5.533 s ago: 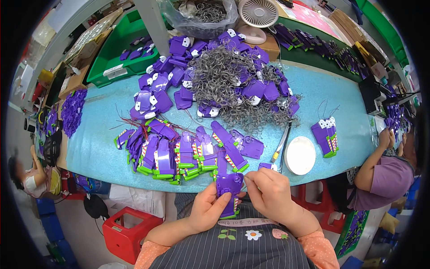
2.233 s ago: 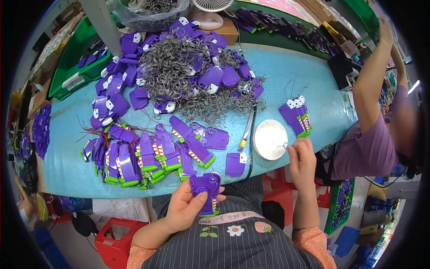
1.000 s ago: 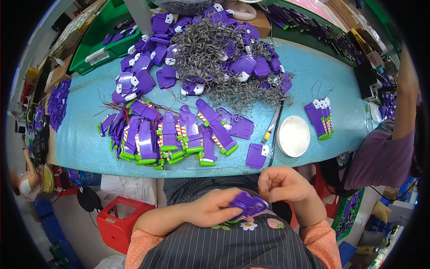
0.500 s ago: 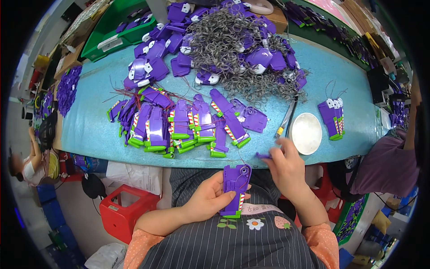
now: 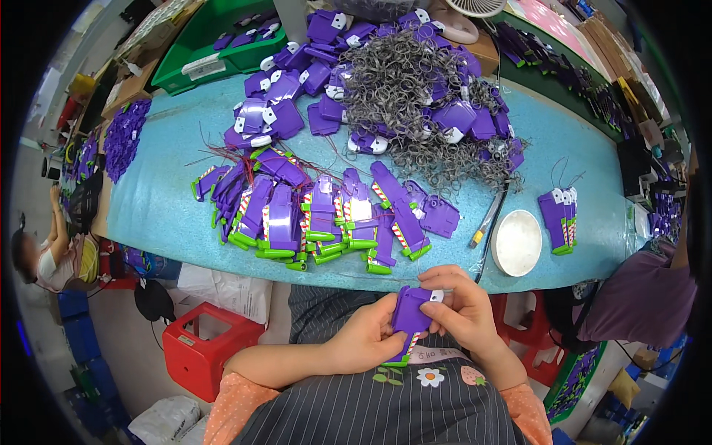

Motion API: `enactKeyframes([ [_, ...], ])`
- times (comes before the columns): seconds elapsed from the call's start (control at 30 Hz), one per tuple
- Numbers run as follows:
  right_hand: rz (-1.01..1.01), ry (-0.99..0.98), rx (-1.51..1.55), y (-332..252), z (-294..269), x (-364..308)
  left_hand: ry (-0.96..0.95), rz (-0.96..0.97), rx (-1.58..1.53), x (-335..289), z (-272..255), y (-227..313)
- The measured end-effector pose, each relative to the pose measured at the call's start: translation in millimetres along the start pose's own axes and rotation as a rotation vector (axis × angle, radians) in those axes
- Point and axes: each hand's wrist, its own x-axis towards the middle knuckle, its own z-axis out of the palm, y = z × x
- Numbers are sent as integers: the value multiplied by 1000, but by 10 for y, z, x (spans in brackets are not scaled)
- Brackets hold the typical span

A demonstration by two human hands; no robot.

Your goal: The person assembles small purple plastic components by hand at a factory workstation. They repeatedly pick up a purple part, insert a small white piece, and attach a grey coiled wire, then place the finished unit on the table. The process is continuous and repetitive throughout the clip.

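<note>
Over my lap I hold a purple toy wing piece (image 5: 410, 313) with a white corner, a red-and-white striped edge and a green end. My left hand (image 5: 363, 337) is closed round its left side and lower part. My right hand (image 5: 469, 315) grips it at the white corner, with the thumb on top. A purple cover lies over the piece's upper face, hiding its inside. Nearest on the table are several purple wing pieces (image 5: 322, 208) with striped edges, green ends and thin red wires.
Grey metal coil springs (image 5: 404, 96) lie heaped over purple covers (image 5: 285, 119). A white bowl (image 5: 517, 245) and a slim tool (image 5: 486, 222) are at right, near a small stack of wings (image 5: 558, 219). A green bin (image 5: 174, 74) stands far left; a red stool (image 5: 204, 371) is below the table.
My right hand has come down from the table edge to the wing piece in my left hand. The open inside with its ring and wire is now covered. The view has shifted slightly.
</note>
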Motion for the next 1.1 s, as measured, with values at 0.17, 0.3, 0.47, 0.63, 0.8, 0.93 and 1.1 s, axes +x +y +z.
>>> enactKeyframes([
  [0.17, -63, 56, -28, 2, 55, -53, 30, 5, 118, -26, 80, 19],
  [0.3, -61, 151, 59, -69, 106, -102, 153, 95, 295, -26, 106, 88],
  [0.47, 151, 60, 612, 102, 49, -124, 101, 308, 441, -3, 81, 29],
  [0.63, 24, -103, 770, 188, 8, -46, -34, 266, 281, 29, -8, 17],
  [0.8, -294, -100, -36, -31, -63, -9, -49, 244, 395, 59, -170, -15],
  [0.93, -417, -33, -296, -97, -76, -16, -49, 326, 531, 108, -155, 230],
  [1.1, -288, 102, -239, -27, -75, -181, 289, 456, 737, 19, 8, 331],
])
